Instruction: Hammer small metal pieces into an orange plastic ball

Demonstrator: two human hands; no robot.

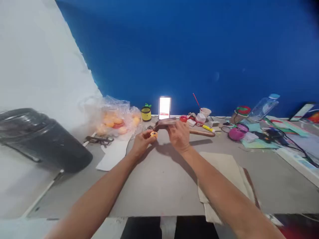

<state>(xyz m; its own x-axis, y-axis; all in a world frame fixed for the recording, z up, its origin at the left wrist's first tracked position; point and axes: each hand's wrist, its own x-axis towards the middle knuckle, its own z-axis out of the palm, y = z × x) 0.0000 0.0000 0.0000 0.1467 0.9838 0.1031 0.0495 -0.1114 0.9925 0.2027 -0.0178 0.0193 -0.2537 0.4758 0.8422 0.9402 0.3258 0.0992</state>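
Note:
My left hand [142,143] is closed, its fingertips pinching a small orange-yellow round toy [154,134] with dark and blue marks like a face. My right hand [179,135] is wrapped round a hammer [202,133] close to its brown head. The wooden handle sticks out to the right past the hand, and the head points left, just above and behind the toy. Whether head and toy touch, I cannot tell. Both hands are over the far middle of the grey table [159,182].
Left stand a clear plastic bag of orange items [114,119], scissors [99,139], white paper [114,154] and a large dark roll [47,139]. A bright phone [164,108] leans at the back. Folded cloth [221,169], a purple item [235,133] and a bottle [263,108] lie right.

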